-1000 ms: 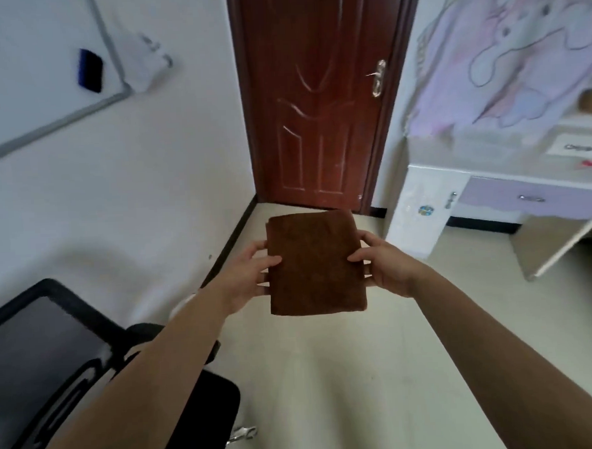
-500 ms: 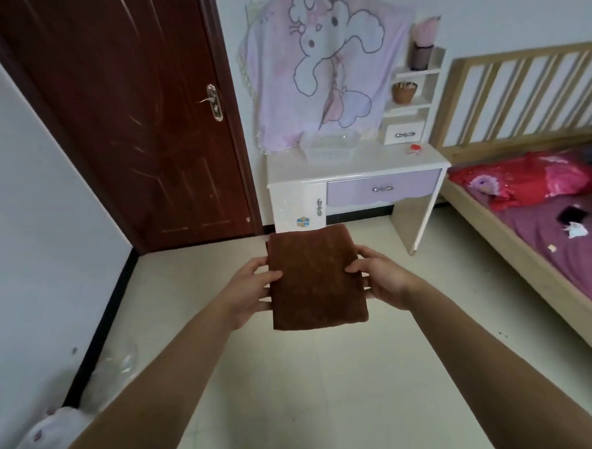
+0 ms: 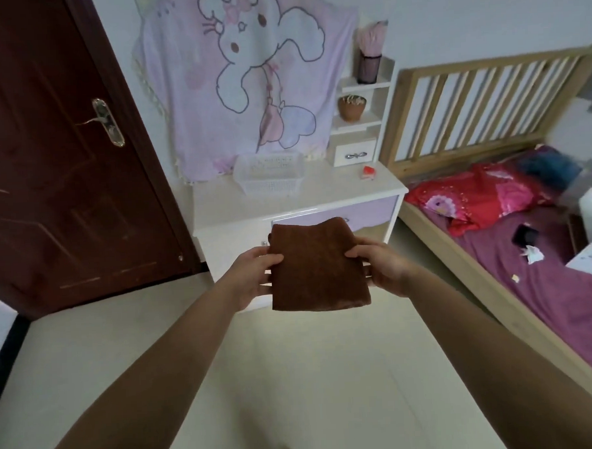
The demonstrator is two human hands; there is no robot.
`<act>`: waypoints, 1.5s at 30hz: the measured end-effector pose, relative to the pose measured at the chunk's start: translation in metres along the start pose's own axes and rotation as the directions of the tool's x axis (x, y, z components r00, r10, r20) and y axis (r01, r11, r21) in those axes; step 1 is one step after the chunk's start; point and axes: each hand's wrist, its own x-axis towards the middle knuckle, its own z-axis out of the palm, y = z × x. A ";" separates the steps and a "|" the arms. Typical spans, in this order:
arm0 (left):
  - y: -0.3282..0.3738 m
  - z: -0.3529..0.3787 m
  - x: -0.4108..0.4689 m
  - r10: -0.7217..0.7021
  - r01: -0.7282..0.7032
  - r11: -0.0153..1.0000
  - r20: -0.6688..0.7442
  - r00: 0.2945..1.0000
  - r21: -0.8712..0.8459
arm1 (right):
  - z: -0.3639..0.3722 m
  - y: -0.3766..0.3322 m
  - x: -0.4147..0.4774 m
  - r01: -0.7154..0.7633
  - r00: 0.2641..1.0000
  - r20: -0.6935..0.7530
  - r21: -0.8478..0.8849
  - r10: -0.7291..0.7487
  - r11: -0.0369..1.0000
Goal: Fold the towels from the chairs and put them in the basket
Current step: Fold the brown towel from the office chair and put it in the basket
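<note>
Towel (image 3: 315, 267): brown, folded, held in the air.
Left hand (image 3: 253, 277): grips its left edge.
Right hand (image 3: 381, 266): grips its right edge.
Basket (image 3: 269, 186): white, at the desk's (image 3: 219, 207) back edge.

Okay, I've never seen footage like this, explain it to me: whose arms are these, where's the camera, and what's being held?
There is no machine here: these are a person's two bare arms, filmed by a wide-angle camera worn on their head, looking forward and down. The left hand and right hand hold a folded brown towel by its two sides, thumbs on top, in mid-air. Ahead stands a white desk with a lilac drawer. On its top sit a white plastic mesh basket, where the towel is meant to go, and a small red object too small to identify. A dark red wooden door is at the left, a wooden-framed bed at the right.
</note>
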 end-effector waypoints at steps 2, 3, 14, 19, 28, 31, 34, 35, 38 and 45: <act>0.035 0.004 0.043 0.019 -0.019 1.000 0.032 0.999 0.016 | -0.015 -0.029 0.037 0.005 1.000 -0.023 0.007 -0.005 1.000; 0.050 0.006 0.060 0.021 -0.022 1.000 0.039 0.999 0.019 | -0.021 -0.040 0.051 0.008 0.999 -0.035 0.016 -0.007 1.000; 0.135 0.030 0.290 -0.022 0.024 0.996 -0.021 1.000 0.087 | -0.113 -0.112 0.275 -0.041 0.999 -0.024 0.072 0.043 0.997; 0.185 0.010 0.372 -0.033 0.052 0.991 -0.145 0.989 0.127 | -0.119 -0.160 0.390 -0.083 0.990 0.115 0.050 0.077 0.995; 0.238 -0.077 0.478 -0.026 0.050 0.997 -0.328 0.944 0.065 | -0.064 -0.223 0.545 -0.076 0.971 0.230 0.013 0.071 0.997; 0.240 -0.105 0.523 -0.013 0.030 0.998 -0.316 0.949 0.049 | -0.046 -0.228 0.586 -0.054 0.983 0.179 0.030 0.048 0.998; 0.245 -0.134 0.571 -0.040 0.045 0.999 -0.292 0.956 0.011 | -0.025 -0.231 0.626 -0.076 0.994 0.081 0.064 0.070 0.995; 0.247 -0.142 0.584 -0.055 0.059 0.998 -0.278 0.959 0.007 | -0.019 -0.231 0.637 -0.088 0.995 0.058 0.063 0.084 0.994; 0.244 -0.167 0.627 -0.118 0.125 0.992 -0.239 0.964 0.014 | -0.005 -0.227 0.670 -0.136 0.991 -0.001 0.067 0.136 0.989; 0.194 -0.188 0.694 -0.335 0.341 0.940 -0.169 0.927 0.011 | 0.007 -0.174 0.721 -0.307 0.945 -0.090 0.078 0.313 0.949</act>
